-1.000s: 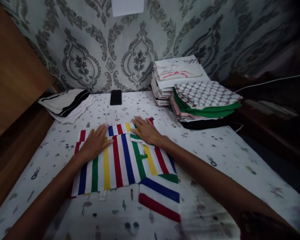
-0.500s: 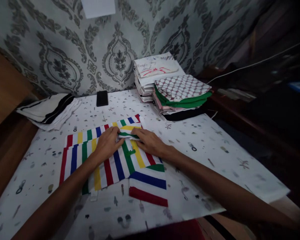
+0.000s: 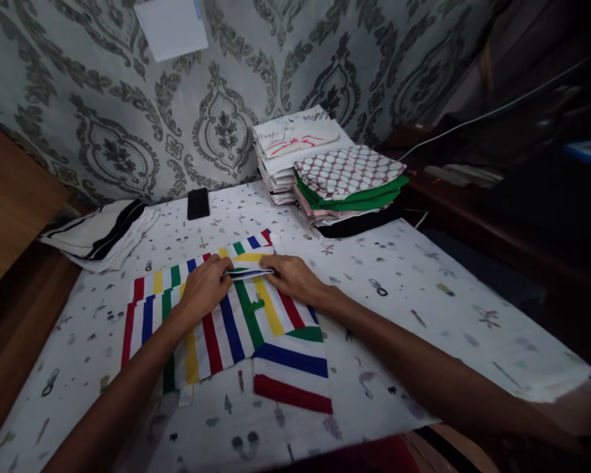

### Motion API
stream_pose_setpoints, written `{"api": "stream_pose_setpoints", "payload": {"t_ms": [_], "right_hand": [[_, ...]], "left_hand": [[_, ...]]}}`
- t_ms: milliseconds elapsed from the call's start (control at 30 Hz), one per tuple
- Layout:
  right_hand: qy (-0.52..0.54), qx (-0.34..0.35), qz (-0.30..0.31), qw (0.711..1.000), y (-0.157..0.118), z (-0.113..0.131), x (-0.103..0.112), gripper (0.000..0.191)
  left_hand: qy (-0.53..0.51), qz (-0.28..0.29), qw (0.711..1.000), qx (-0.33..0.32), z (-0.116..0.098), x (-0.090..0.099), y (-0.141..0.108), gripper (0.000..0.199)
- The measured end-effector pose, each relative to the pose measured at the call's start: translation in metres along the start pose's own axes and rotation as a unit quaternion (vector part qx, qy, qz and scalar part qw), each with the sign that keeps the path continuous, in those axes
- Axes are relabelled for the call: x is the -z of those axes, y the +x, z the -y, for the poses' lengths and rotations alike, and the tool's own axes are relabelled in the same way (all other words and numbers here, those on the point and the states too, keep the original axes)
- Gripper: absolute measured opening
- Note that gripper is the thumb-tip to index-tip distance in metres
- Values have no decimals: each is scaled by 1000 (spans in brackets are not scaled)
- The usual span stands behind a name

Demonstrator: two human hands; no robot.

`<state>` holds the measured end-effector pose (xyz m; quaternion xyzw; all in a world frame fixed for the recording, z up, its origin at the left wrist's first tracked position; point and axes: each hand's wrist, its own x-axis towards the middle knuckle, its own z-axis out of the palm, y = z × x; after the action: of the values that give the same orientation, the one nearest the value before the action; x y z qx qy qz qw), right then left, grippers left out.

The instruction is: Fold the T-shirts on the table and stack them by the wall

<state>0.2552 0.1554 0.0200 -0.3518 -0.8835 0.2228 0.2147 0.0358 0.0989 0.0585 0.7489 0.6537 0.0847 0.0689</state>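
Note:
A striped polo shirt (image 3: 231, 322) in white, red, blue, green and yellow lies partly folded on the table, with a small green crocodile emblem on it and one sleeve spread toward me. My left hand (image 3: 207, 284) pinches one end of the shirt's placket or collar edge (image 3: 251, 272). The other end is gripped by my right hand (image 3: 291, 276), fingers closed. Between the hands this edge is lifted slightly and pulled straight. A small white label sticks out below the shirt's lower hem.
At the back right are a stack of folded clothes (image 3: 352, 174) and a pile of white folded items (image 3: 295, 135). A black phone (image 3: 197, 203) lies near the patterned wall. Folded black-and-white cloth (image 3: 98, 230) rests at the left, beside a wooden panel (image 3: 14, 203).
My hands have drawn the striped edge straighter and lifted it a little, with my left hand moving slightly left and down. The camera view has shifted somewhat.

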Motion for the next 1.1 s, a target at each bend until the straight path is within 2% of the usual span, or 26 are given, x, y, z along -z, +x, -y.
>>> {"api": "stream_pose_setpoints", "payload": {"t_ms": [67, 133, 233, 300, 400, 467, 567, 667, 767, 967, 1100], "right_hand": [[-5, 28, 16, 999, -2, -1, 4, 9], [21, 45, 19, 999, -4, 0, 11, 13], [55, 26, -27, 998, 1, 4, 19, 27], [29, 6, -63, 998, 13, 6, 20, 30], [-49, -3, -64, 997, 39, 1, 10, 37], [-89, -20, -26, 996, 53, -6, 0, 43], [-127, -62, 31, 989, 62, -21, -12, 51], [-142, -73, 44, 986, 61, -32, -18, 58], [-136, -64, 42, 988, 59, -40, -20, 61], [-117, -48, 33, 991, 61, -48, -24, 61], [-110, -52, 51, 991, 62, -44, -20, 60]], "left_hand": [[7, 25, 1000, -12, 0, 4, -4, 22], [-3, 30, 999, -23, 1, 9, -5, 22], [-36, -1, 998, -57, 4, 15, 7, 27], [-53, -36, 995, -78, 5, 11, 24, 28], [-58, -76, 991, -99, 2, -8, 51, 34], [-38, -61, 992, -104, -2, -27, 63, 44], [20, -15, 997, -77, -8, -48, 66, 58], [58, 11, 997, -56, -5, -52, 56, 66], [63, 30, 997, -17, 12, -43, 36, 71], [86, 26, 982, 164, 79, -19, -35, 81], [88, 21, 969, 230, 114, -9, -71, 85]]}}
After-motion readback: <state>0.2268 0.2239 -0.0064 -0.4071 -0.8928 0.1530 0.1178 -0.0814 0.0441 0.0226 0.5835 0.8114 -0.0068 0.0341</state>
